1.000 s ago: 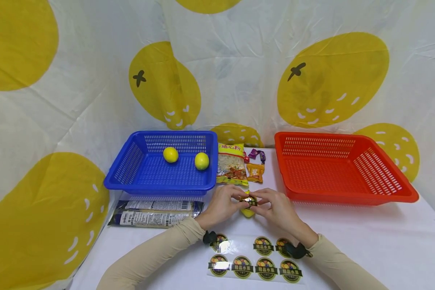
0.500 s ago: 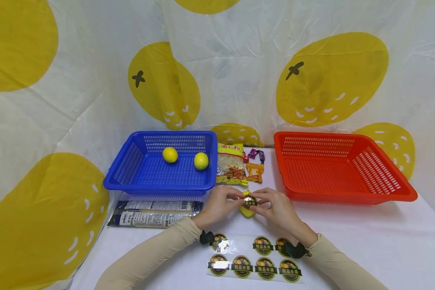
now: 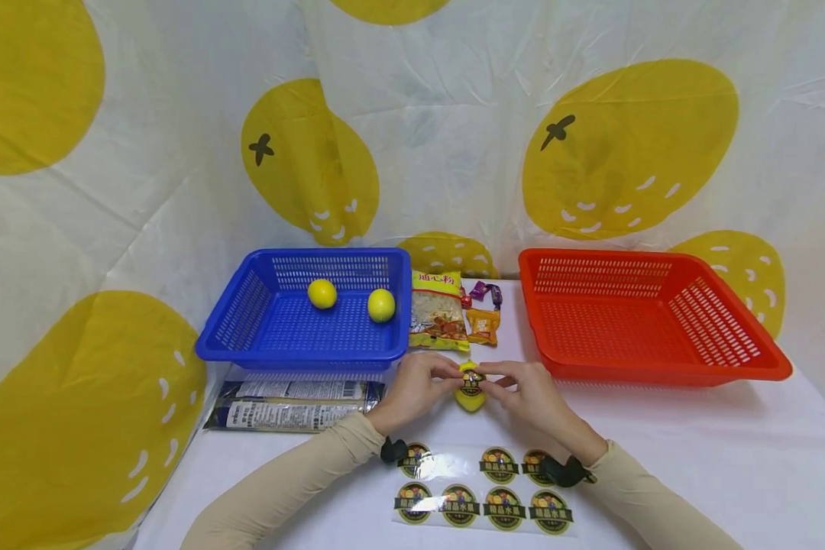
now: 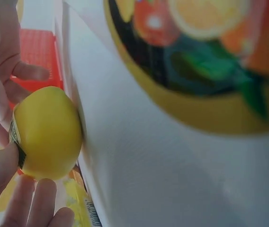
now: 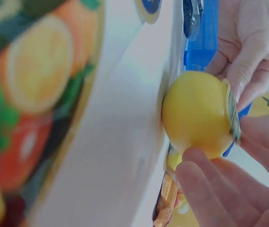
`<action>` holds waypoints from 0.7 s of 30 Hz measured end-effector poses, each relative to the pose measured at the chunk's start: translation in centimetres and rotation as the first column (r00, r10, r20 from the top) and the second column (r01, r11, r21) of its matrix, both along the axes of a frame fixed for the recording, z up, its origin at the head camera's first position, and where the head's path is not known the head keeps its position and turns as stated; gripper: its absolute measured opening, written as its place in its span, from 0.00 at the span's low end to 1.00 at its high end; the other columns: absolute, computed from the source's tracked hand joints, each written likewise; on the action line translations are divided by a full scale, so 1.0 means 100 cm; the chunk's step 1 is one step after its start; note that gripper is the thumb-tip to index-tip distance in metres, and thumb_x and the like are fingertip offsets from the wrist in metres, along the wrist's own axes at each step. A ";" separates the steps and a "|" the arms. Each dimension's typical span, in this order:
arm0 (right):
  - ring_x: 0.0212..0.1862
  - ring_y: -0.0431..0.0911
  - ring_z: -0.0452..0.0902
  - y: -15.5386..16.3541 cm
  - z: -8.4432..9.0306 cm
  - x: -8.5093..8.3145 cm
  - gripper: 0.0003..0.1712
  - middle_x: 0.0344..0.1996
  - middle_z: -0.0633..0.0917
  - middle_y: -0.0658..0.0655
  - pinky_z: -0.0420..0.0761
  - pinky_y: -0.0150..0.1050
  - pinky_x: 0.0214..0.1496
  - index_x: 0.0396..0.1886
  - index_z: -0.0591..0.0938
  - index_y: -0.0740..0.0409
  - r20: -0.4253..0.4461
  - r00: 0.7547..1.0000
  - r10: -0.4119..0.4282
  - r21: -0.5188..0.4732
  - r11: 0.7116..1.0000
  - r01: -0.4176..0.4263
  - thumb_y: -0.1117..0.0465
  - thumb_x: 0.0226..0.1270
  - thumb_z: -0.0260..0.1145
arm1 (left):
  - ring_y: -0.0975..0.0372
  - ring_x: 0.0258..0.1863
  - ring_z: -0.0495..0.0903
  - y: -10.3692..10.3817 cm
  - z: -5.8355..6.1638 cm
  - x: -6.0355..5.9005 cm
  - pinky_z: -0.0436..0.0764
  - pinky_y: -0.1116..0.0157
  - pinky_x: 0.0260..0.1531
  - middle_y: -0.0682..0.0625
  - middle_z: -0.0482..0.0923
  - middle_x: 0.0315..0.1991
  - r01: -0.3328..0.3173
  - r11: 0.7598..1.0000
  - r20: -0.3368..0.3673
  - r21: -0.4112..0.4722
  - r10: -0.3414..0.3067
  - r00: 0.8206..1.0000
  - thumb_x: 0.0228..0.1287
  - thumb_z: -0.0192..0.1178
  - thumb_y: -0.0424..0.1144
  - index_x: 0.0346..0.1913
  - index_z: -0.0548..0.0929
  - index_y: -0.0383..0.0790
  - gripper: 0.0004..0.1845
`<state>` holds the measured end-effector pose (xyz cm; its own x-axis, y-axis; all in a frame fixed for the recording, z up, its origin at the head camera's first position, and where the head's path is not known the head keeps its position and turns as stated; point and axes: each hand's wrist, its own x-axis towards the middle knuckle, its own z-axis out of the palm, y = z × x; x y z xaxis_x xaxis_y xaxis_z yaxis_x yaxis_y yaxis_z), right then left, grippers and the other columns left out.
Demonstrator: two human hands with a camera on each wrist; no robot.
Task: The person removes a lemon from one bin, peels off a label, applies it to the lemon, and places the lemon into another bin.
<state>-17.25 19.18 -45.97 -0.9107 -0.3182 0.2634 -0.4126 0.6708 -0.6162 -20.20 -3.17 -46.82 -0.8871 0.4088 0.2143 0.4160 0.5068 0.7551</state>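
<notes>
A yellow lemon (image 3: 470, 402) stands on the white table between both hands, with a round black-and-gold sticker (image 3: 471, 382) lying against its near-upper face. My left hand (image 3: 415, 391) pinches it from the left; in the left wrist view its thumb (image 4: 1, 163) presses on the sticker while fingertips touch the side of the lemon (image 4: 49, 135). From the other side my right hand (image 3: 531, 391) holds the lemon (image 5: 196, 111), with fingertips (image 5: 196, 163) on its side and the thumb at the sticker's edge. Part of the sticker is hidden by fingers.
A clear sheet of round stickers (image 3: 459, 506) lies in front. Behind left, a blue basket (image 3: 302, 356) holds two lemons (image 3: 381, 305); a red basket (image 3: 660, 374) stands right. Between them are a pasta bag (image 3: 438, 309) and wrapped snacks (image 3: 483, 327). Dark long packets (image 3: 296, 405) lie left.
The sticker, earlier held flatter between the fingertips over the lemon, now lies closer against it. The right fingers have shifted and spread slightly at its edge. The left hand has hardly moved.
</notes>
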 end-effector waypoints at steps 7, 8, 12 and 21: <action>0.43 0.52 0.91 0.003 0.000 -0.002 0.10 0.48 0.91 0.61 0.89 0.36 0.40 0.43 0.92 0.57 0.008 1.000 -0.005 -0.008 1.000 0.006 0.66 0.61 0.75 | 0.60 0.47 0.89 0.001 -0.002 0.002 0.84 0.70 0.49 0.50 0.91 0.44 0.012 1.000 -0.014 0.022 -0.011 1.000 0.61 0.73 0.38 0.41 0.93 0.43 0.06; 0.42 0.52 0.91 0.003 -0.001 -0.002 0.09 0.47 0.91 0.61 0.89 0.37 0.40 0.42 0.92 0.58 0.001 1.000 -0.004 -0.005 1.000 0.004 0.66 0.61 0.76 | 0.59 0.47 0.89 0.001 -0.002 0.003 0.84 0.70 0.49 0.50 0.91 0.44 0.014 1.000 -0.020 0.026 -0.013 1.000 0.61 0.73 0.38 0.41 0.93 0.42 0.06; 0.38 0.50 0.91 0.003 -0.001 -0.002 0.08 0.45 0.92 0.61 0.89 0.39 0.39 0.39 0.92 0.57 -0.033 0.999 -0.001 0.005 1.000 0.001 0.67 0.60 0.76 | 0.59 0.49 0.89 0.002 -0.003 0.003 0.84 0.69 0.50 0.50 0.91 0.45 0.014 1.000 -0.015 0.024 -0.014 1.000 0.62 0.72 0.38 0.42 0.93 0.42 0.06; 0.33 0.45 0.90 0.004 -0.003 -0.001 0.08 0.46 0.92 0.60 0.87 0.34 0.35 0.39 0.91 0.55 -0.023 0.999 -0.030 0.005 1.000 0.030 0.67 0.60 0.76 | 0.59 0.50 0.88 0.005 -0.004 0.003 0.84 0.70 0.51 0.50 0.91 0.47 0.004 1.000 0.012 0.021 -0.004 1.000 0.63 0.72 0.38 0.42 0.93 0.43 0.06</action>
